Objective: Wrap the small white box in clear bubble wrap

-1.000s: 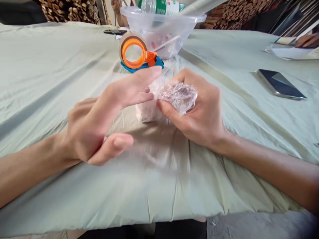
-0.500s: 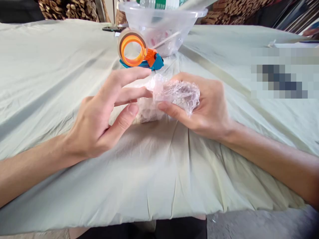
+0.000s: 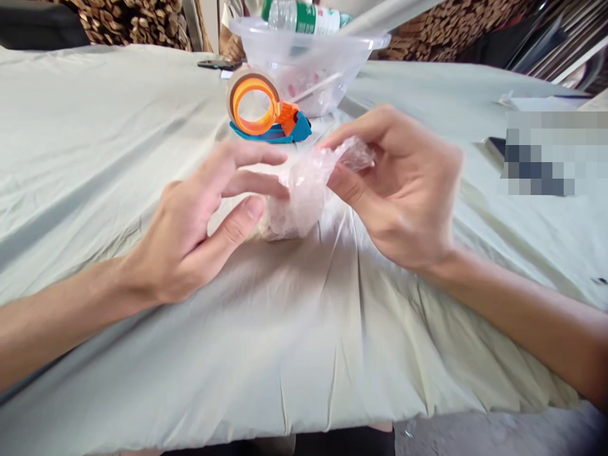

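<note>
The clear plastic bundle (image 3: pixel 299 206) sits on the cloth-covered surface (image 3: pixel 304 354), between the hands. At its two o'clock, the right hand (image 3: pixel 411 196) has its grip pinching the bundle's gathered end. At nine o'clock, the left hand (image 3: pixel 185 244) keeps its grip spread, fingertips at the plastic. The tape dispenser (image 3: pixel 287 120) stands at eleven, the tub (image 3: pixel 354 73) beyond at twelve.

Apparent rough workshop: stacked wood (image 3: pixel 135 22) at upper left, cloth-covered counter (image 3: pixel 156 386) across centre, tape dispenser (image 3: pixel 288 119) upper centre, bare grey floor (image 3: pixel 479 437) at lower right.
</note>
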`<act>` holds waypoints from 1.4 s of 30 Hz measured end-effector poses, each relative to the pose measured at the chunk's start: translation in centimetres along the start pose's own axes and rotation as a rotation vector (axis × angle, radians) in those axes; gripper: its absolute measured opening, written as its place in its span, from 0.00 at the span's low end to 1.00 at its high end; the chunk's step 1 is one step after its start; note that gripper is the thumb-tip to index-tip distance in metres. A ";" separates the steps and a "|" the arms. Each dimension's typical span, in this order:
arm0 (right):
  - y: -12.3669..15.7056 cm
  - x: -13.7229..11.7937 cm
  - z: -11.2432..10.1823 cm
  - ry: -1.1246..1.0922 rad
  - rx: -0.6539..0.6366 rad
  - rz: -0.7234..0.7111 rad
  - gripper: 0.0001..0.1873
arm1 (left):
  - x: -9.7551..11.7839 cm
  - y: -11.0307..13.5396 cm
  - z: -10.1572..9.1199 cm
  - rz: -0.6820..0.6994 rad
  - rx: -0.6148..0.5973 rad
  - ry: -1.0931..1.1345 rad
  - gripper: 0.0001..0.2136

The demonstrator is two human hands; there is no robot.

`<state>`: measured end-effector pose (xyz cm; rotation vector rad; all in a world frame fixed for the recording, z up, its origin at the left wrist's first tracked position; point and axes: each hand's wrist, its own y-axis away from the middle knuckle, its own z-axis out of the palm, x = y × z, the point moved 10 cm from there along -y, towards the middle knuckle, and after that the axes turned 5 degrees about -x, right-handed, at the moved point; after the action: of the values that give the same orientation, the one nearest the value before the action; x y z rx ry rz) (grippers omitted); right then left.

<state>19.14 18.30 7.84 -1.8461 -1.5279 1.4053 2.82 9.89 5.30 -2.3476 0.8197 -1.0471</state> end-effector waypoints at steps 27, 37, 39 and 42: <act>2.4 -1.3 3.5 0.344 -0.301 -0.141 0.13 | -0.4 0.7 0.1 0.118 0.052 0.116 0.28; 2.3 0.4 4.4 0.224 -0.451 -0.005 0.24 | 0.7 0.9 -1.5 0.224 0.215 -0.197 0.30; 2.2 0.2 4.4 0.208 -0.456 -0.014 0.24 | 1.0 1.0 -2.1 0.212 0.261 -0.217 0.30; 2.1 0.2 4.6 0.188 -0.485 -0.013 0.19 | 1.4 1.1 -2.6 0.191 0.328 -0.280 0.27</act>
<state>16.35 16.33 4.11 -2.1578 -1.8924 0.8697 1.18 7.76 6.95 -2.0324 0.6907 -0.6931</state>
